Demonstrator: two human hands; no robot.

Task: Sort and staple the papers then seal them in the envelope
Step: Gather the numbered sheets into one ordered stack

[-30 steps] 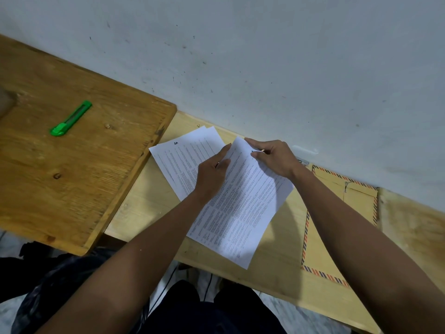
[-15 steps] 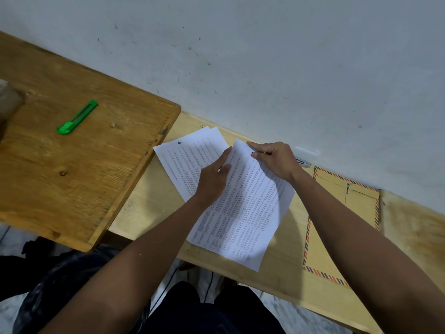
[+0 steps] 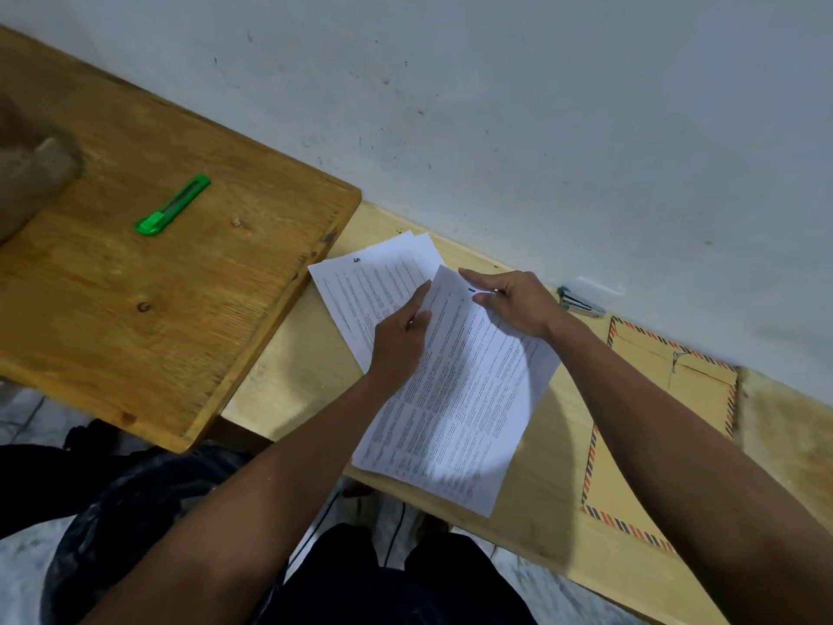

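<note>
A stack of printed white sheets (image 3: pixel 469 399) lies on the pale wooden bench (image 3: pixel 288 372), its near end hanging past the front edge. My left hand (image 3: pixel 399 340) grips the stack's left edge, thumb on top. At the far top corner my right hand (image 3: pixel 514 304) pinches the stack. Under it, to the left, lie other sheets (image 3: pixel 369 281), the top one marked 5. A small stapler (image 3: pixel 579 303) sits by the wall behind my right wrist. The brown envelope (image 3: pixel 640 444) with a striped border lies to the right, partly under my right forearm.
A darker wooden table (image 3: pixel 135 309) stands to the left, a little higher than the bench, with a green box cutter (image 3: pixel 173 204) on it and a blurred brown object (image 3: pixel 31 173) at its left edge. A grey wall runs along the back.
Both hands keep their hold on the stack, which has barely shifted. The view has drifted slightly, bringing the stapler and the brown object into sight.
</note>
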